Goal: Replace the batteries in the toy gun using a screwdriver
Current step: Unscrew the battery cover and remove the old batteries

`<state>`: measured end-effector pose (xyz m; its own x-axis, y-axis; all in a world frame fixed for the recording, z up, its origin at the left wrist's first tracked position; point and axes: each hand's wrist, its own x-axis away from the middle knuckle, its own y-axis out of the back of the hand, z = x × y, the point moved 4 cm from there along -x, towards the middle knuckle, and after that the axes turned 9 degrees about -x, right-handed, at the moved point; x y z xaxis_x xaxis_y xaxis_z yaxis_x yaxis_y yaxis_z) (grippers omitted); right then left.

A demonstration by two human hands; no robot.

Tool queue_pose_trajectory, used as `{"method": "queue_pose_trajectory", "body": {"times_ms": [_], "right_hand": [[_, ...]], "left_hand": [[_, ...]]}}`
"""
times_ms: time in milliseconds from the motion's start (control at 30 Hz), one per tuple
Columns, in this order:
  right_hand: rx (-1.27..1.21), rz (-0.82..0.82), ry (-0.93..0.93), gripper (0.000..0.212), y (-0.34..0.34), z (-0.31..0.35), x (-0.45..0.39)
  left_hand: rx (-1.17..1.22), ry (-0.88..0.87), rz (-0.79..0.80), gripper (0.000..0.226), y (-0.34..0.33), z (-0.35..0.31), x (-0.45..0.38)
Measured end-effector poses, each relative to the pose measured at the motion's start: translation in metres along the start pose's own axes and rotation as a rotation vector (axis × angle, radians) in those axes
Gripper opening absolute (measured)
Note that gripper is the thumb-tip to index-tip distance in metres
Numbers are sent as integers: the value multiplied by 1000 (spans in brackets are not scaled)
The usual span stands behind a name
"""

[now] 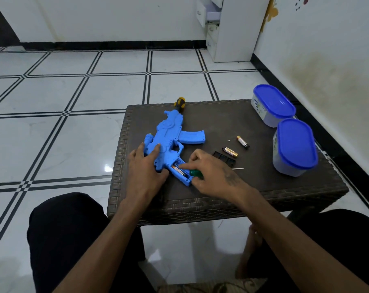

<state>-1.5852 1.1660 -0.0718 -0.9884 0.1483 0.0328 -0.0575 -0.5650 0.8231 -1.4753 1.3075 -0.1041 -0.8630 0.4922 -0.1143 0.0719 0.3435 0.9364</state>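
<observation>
Now | one toy gun (168,140) | two loose batteries (230,152) | two tubs (273,104)

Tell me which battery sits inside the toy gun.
The battery under the right hand's fingertip, in the open grip compartment; the other two lie loose on the table.

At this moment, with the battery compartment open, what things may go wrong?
1. The small screw lies loose on the dark table; a sweep of the right hand may knock it off and lose it.
2. Two batteries lie beside the black cover; old and new may get mixed.
3. The right hand seems to hold a green object while a finger presses the battery in the toy gun; it may seat badly.
</observation>
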Motion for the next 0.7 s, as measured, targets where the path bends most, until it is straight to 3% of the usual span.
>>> {"method": "queue_pose_trajectory", "body": {"times_ms": [133, 333, 433, 567, 700], "right_hand": [[-12, 8, 1, 48, 1, -2, -5], [-192, -259, -27, 23, 27, -6, -13], [-189, -322, -12, 16, 39, -4, -16], [-169, -451, 51, 18, 51, 1, -17], [-293, -546, 54, 23, 57, 4, -18]], "left_hand": [[3, -81, -79, 63, 3, -1, 2], [-62, -393, -263, 21, 13, -16, 21], [-107, -423, -232, 31, 10, -18, 25], [-151, -403, -197, 62, 7, -23, 28], [-217, -383, -187, 69, 6, -31, 29]]}}
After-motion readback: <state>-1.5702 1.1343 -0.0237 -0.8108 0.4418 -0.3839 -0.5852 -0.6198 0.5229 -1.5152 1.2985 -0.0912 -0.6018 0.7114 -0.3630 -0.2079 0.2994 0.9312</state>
